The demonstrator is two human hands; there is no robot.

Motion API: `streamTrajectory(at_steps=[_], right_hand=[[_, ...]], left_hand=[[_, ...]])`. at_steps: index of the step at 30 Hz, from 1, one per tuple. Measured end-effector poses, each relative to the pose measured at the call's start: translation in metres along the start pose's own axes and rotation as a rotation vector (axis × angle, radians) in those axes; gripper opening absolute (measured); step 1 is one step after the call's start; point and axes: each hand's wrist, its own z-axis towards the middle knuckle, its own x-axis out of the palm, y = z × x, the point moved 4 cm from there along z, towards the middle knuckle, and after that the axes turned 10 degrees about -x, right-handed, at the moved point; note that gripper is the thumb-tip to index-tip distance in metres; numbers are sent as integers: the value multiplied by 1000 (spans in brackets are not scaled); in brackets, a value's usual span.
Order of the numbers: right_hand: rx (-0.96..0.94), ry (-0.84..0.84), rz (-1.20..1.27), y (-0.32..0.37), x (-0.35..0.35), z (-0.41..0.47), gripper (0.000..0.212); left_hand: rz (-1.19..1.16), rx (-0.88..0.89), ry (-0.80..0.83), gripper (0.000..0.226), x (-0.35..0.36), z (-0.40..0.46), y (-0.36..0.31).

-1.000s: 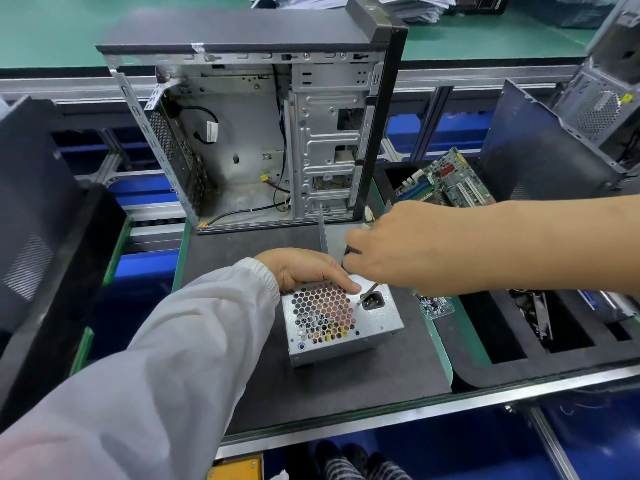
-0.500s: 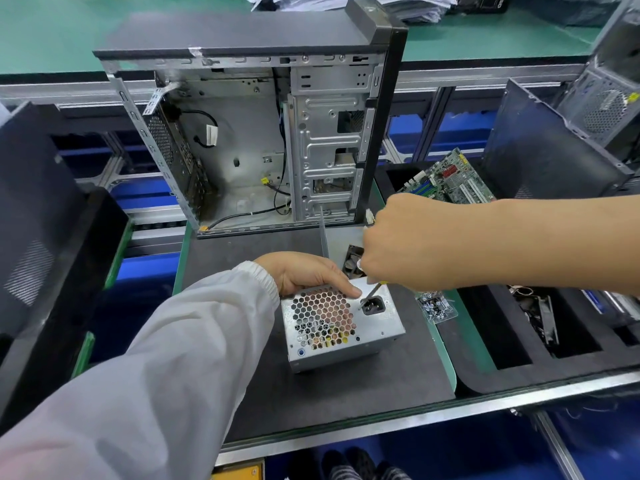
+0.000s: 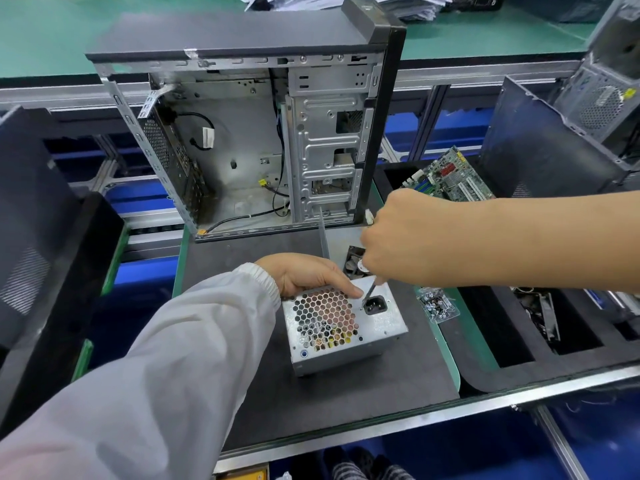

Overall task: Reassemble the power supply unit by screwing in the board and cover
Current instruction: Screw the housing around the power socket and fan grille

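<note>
The left hand presses the stiff, heavy-looking power supply unit steady while the right hand fingers clench a screwdriver.

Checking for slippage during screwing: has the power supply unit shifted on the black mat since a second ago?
No. The power supply unit sits in the same spot relative to the open computer case and the mat's front edge, with the left hand on it.
</note>
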Motion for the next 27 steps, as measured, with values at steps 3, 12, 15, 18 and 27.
streamTrajectory(at_steps=[3,12,15,18,27], right_hand=[[3,61,85,4,2,7,25],[-15,18,15,0,-19,4,13],[-53,18,-34,1,-18,6,29],[-76,65,11,3,-11,7,30],[192,6,137,-11,12,-20,18]], left_hand=[[-7,28,-10,64,-2,1,0],[-18,36,8,43,1,-3,-2],[10,31,-24,70,2,-5,-3],[33,45,-30,75,1,-2,-4],[108,51,21,31,-26,-7,-9]])
